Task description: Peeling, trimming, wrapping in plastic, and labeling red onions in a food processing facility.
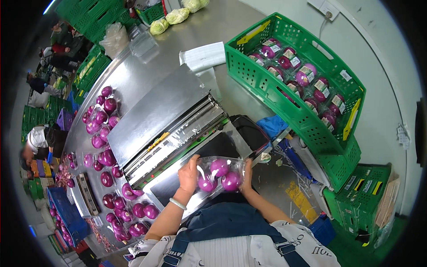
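Three purple onions (219,168) lie together in a clear film pack in front of my body. My left hand (189,172), with a pale bangle on its wrist, grips the pack's left edge. At the opposite edge my right hand (247,178) is closed on the film, its fingers partly hidden. Just beyond the pack is a metal film-wrapping machine (178,133) with rollers and a dark flat plate. To the left, several more purple onions (106,158) lie on the steel table, some of them in clear film.
A green crate (267,89) at the upper right holds several labelled onion packs. More green crates (362,196) stand at the right. A kitchen scale (83,196) sits at the table's left; cabbages (177,16) lie at the far end. Other people (38,140) work at the left.
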Motion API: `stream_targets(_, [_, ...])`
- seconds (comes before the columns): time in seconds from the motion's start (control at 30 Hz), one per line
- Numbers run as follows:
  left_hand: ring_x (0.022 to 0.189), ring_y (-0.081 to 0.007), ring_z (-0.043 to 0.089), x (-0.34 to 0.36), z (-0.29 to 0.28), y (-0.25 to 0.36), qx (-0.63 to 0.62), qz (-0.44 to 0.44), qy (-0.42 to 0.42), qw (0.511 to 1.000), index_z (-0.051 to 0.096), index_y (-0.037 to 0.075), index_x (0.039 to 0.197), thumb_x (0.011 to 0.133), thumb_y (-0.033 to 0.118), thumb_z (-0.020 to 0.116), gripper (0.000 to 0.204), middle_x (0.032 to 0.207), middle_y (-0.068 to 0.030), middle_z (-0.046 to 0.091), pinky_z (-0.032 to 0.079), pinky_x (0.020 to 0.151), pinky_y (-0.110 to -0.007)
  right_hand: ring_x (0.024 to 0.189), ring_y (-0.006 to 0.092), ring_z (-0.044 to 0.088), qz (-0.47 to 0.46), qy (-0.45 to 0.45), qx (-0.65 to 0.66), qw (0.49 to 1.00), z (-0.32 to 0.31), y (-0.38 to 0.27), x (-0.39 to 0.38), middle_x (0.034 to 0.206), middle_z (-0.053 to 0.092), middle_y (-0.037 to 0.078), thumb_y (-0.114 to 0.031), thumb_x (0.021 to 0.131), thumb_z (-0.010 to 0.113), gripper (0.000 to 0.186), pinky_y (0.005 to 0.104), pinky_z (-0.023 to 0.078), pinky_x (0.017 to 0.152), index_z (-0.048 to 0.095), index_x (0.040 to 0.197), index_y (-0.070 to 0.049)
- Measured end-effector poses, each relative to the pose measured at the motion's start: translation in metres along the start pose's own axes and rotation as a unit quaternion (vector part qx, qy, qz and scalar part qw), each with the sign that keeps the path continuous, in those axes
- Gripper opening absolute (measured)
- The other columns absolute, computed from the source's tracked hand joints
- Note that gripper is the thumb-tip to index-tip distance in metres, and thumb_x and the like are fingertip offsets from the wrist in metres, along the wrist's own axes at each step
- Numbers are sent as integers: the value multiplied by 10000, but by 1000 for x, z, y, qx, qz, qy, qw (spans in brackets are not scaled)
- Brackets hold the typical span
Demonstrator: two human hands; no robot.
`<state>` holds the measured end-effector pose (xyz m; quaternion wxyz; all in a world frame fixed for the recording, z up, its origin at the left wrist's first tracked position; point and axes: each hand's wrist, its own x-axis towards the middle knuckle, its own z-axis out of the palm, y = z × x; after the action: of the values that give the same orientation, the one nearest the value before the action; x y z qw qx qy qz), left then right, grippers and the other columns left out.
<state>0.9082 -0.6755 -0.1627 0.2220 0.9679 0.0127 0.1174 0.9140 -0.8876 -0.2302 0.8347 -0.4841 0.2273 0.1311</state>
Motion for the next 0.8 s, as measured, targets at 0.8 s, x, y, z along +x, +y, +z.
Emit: stream_targets(0.8, [967,-234,588,69,-74,119,-721,-284,-345,530,505,11,1150,922,72,499,236,1043,-131,606,454,905,-360,1064,295,571,-18,-486,-418,768,134,-276,0,1243,539,145,-327,972,423,423,347,432,918,450,1290,-50])
